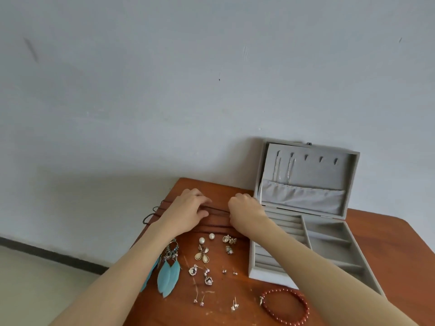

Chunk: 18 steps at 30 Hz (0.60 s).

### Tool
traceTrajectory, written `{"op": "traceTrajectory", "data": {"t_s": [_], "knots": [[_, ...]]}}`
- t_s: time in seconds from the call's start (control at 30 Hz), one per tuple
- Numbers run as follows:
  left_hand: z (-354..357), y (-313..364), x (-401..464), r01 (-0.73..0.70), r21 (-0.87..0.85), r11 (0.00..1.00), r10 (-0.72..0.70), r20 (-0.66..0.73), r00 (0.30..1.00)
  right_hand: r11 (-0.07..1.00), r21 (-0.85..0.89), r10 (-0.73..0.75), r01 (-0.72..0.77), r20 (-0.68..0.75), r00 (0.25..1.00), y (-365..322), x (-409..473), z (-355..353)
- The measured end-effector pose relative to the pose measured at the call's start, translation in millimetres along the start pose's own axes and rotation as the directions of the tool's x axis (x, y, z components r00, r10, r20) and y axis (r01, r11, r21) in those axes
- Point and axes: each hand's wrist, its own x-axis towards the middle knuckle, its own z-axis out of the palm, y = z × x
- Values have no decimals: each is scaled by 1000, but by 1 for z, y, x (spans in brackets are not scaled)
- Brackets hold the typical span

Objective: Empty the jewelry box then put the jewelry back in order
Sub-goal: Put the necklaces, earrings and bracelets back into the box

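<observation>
Pinching a dark cord necklace (217, 214) at mid-frame, the left hand (188, 211) and right hand (244, 211) are holding it (over the table (388, 234)) beside the open jewelry box (306, 208), centre right.

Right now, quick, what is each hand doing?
Left hand: fingers curled, pinching the brown cord necklace.
Right hand: curled, gripping the same cord necklace.

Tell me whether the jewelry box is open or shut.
Open. The jewelry box has its lid raised against the wall, showing the grey tray compartments, which look empty where the right arm does not cover them.
</observation>
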Motion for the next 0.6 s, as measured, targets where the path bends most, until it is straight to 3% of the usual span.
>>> {"op": "traceTrajectory", "data": {"t_s": [0.17, 0.27, 0.43, 0.53, 0.6], "knots": [[5, 1, 0, 1, 57, 998, -2, 20, 1000, 998, 48, -44, 41, 53, 998, 0, 4, -1], [-3, 5, 2, -27, 35, 999, 27, -7, 1000, 936, 353, -12, 5, 19, 1000, 3, 5, -16], [-33, 28, 8, -132, -182, 974, 82, -256, 963, 566, 823, 80, 37, -99, 992, 9, -3, -65], [-66, 44, 2, -97, -376, 921, -50, -363, 930, 307, 948, 122, 86, -129, 984, 13, -14, -97], [-92, 54, -4, -98, -445, 890, -105, -411, 906, 199, 974, 178, 111, -147, 973, 20, -23, -116]]}}
